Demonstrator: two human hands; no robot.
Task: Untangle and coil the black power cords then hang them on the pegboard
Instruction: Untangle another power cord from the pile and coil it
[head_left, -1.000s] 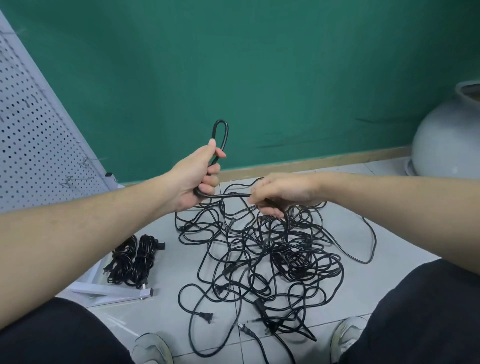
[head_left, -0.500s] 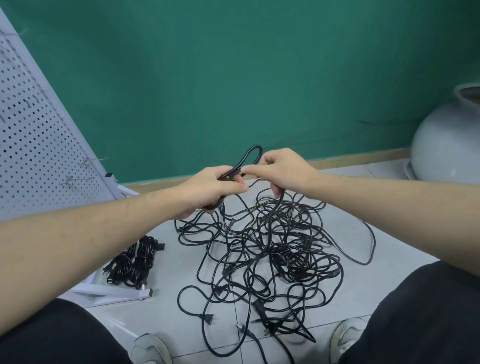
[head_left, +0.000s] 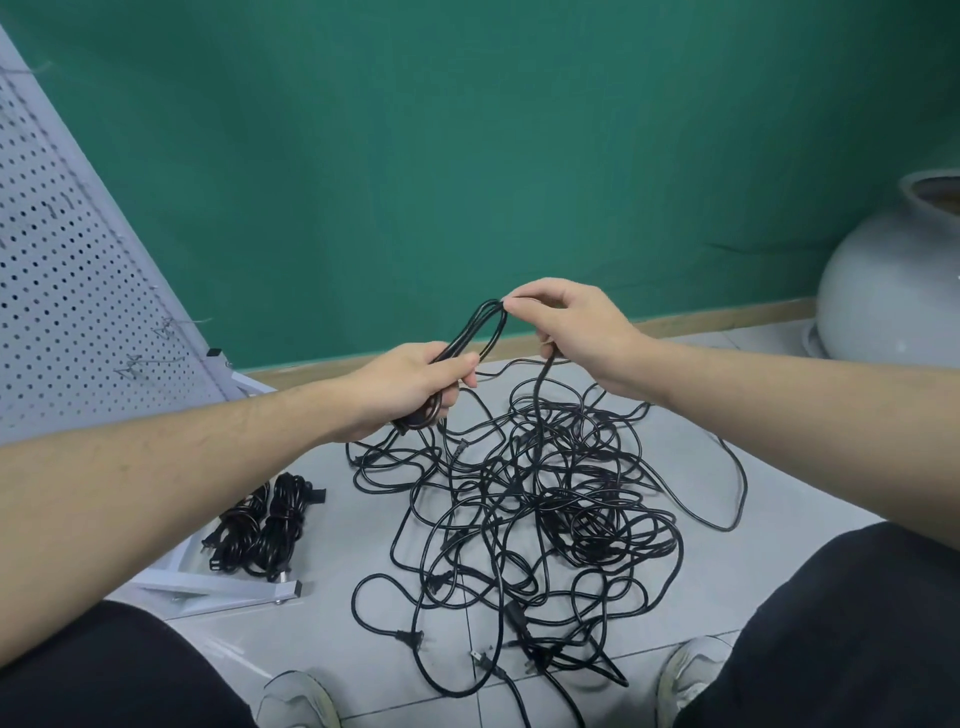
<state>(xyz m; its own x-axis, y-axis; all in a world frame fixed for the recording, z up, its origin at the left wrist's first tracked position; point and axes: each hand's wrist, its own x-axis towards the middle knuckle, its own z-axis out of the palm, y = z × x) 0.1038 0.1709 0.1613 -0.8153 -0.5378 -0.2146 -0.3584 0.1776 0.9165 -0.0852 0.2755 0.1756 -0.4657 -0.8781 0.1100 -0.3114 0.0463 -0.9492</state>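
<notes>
Leaning at the far left, the white pegboard (head_left: 57, 291) stands tilted on its metal frame, with a few wire hooks (head_left: 132, 366) poking from its holes. Below it, on the tiled floor (head_left: 343, 525), two coiled cords (head_left: 265, 525) lie side by side, just beside the frame's foot.

The left hand (head_left: 410, 387) is held above the floor, its fingers (head_left: 457, 364) clenched around a small coil (head_left: 475, 332) of black cord made of several loops; the lower end of that coil sticks out below the palm, though how many turns sit inside the fist is hard to make out. The top bend of the coil rises up and to the right, where the right hand (head_left: 576, 327) pinches it between thumb and forefinger. The right hand's remaining fingers curl around a single strand that drops straight down from under the palm.

That strand runs into the tangled pile of cords (head_left: 540, 499) spread across the floor between the person's knees, directly below both hands. Several plugs (head_left: 410, 636) lie at the near edge of the pile, close to two pale shoes (head_left: 298, 699).

Behind everything runs a green wall (head_left: 467, 156) with a tan baseboard, and at the far right a large pale round pot (head_left: 898, 280) sits on the floor, well apart from the cords.
</notes>
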